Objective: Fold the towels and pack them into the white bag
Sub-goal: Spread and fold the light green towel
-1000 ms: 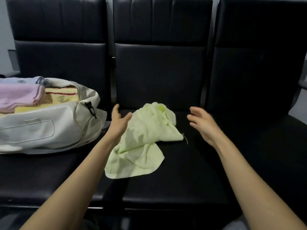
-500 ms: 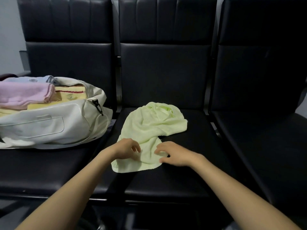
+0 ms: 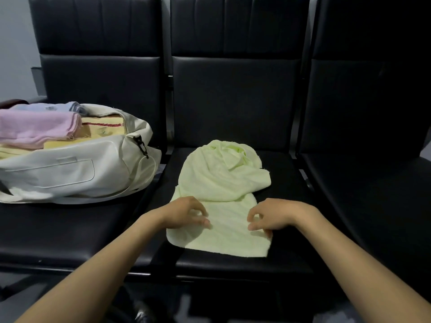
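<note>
head view | step: flattening the crumpled pale-green terry towel [image 3: 221,183], centre frame on the black padded seat [image 3: 291,201] | my left hand [image 3: 186,214] and right hand [image 3: 272,216] curl onto its near flap, cannot tell if pinching | next: likely take near corners, pull flat, fold | white fabric bag [image 3: 70,169] left of frame, open.

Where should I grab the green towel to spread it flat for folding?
Take the green towel by its two near corners, coming from the seat front: that end lies flat, hem exposed; the far end is bunched. Left hand and right hand pinch it just behind them.
</note>
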Demonstrator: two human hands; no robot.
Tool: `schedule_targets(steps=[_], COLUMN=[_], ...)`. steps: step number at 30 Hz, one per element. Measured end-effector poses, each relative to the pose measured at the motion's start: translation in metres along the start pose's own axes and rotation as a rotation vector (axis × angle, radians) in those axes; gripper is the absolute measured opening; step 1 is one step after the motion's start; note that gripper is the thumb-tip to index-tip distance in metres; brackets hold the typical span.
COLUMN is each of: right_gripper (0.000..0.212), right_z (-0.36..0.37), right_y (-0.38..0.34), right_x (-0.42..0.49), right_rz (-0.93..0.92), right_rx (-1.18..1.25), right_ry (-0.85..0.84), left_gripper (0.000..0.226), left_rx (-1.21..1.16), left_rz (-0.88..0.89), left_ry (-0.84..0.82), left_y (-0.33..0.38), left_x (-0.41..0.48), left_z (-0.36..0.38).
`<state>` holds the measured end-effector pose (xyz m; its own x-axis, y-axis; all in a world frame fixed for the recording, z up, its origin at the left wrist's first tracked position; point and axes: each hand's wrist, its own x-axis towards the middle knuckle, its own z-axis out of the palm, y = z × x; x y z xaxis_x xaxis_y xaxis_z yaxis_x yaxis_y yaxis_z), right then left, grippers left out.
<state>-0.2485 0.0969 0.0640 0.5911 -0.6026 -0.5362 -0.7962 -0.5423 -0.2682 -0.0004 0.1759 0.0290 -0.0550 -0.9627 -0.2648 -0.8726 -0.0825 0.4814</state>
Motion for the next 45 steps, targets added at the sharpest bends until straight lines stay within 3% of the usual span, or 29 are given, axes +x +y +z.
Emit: schedule_targets(steps=[3, 6, 7, 10, 12, 14, 16, 18, 21, 23, 27, 29, 31, 33, 36, 40, 42, 45], right_gripper=[0.023, 0.029, 0.029, 0.037, 0.046, 0.038, 0.020, 0.014, 0.011, 0.020, 0.024, 0.029, 0.029, 0.027, 0.030, 0.034, 0.018, 0.024], right_z=[-0.003, -0.003, -0.001, 0.006, 0.011, 0.015, 0.016, 0.010, -0.006, -0.013, -0.019, -0.018, -0.020, -0.023, -0.017, 0.005, 0.005, -0.006], right_y=[0.006, 0.016, 0.019, 0.025, 0.027, 0.028, 0.028, 0.029, 0.034, 0.043, 0.056, 0.059, 0.064, 0.070, 0.075, 0.072, 0.073, 0.076], right_x=[-0.006, 0.001, 0.007, 0.019, 0.024, 0.032, 0.037, 0.036, 0.024, 0.016, 0.005, 0.001, 0.002, 0.009, 0.022, 0.041, 0.049, 0.049], right_rz=[0.080, 0.112, 0.106, 0.099, 0.170, 0.252, 0.243, 0.189, 0.166, 0.211, 0.367, 0.395, 0.397, 0.413, 0.461, 0.488, 0.446, 0.441], right_rx=[0.105, -0.002, -0.004, 0.047, 0.054, 0.106, 0.258, 0.594, 1.012, 0.895, 0.221, 0.157, 0.204, 0.321, 0.349, 0.257, 0.274, 0.289], right_ry=[-0.054, 0.138, 0.209, 0.379, 0.478, 0.486, 0.440, 0.528, 0.601, 0.531, 0.110, 0.009, 0.110, 0.320, 0.507, 0.497, 0.528, 0.430], left_gripper=[0.025, 0.019, 0.020, 0.038, 0.048, 0.059, 0.047, 0.021, 0.021, 0.026, 0.041, 0.046, 0.041, 0.029, 0.047, 0.040, 0.029, 0.020], left_rx=[-0.131, -0.380, -0.333, 0.154, 0.186, 0.084, -0.024, -0.253, -0.549, -0.438, 0.071, 0.139, 0.077, -0.031, -0.062, -0.171, -0.274, -0.250], left_rz=[0.059, 0.055, 0.023, -0.174, -0.358, -0.500, -0.522, -0.480, -0.456, -0.458, -0.544, -0.548, -0.528, -0.508, -0.525, -0.498, -0.490, -0.516], left_ry=[-0.048, 0.067, 0.165, 0.374, 0.333, 0.271, 0.252, 0.310, 0.411, 0.406, 0.168, 0.049, 0.036, 0.165, 0.337, 0.364, 0.329, 0.288], left_y=[0.014, 0.016, 0.012, 0.001, -0.002, -0.004, -0.007, -0.011, -0.016, -0.017, -0.018, -0.017, -0.018, -0.024, -0.036, -0.037, -0.033, -0.029], left_x=[-0.004, 0.000, 0.004, 0.016, 0.020, 0.023, 0.025, 0.026, 0.023, 0.018, 0.007, 0.003, 0.003, 0.006, 0.019, 0.031, 0.037, 0.040], left_z=[0.003, 0.002, 0.002, 0.006, 0.009, 0.009, 0.006, 0.003, -0.006, -0.013, -0.019, -0.022, -0.028, -0.030, -0.024, -0.012, -0.010, -0.016])
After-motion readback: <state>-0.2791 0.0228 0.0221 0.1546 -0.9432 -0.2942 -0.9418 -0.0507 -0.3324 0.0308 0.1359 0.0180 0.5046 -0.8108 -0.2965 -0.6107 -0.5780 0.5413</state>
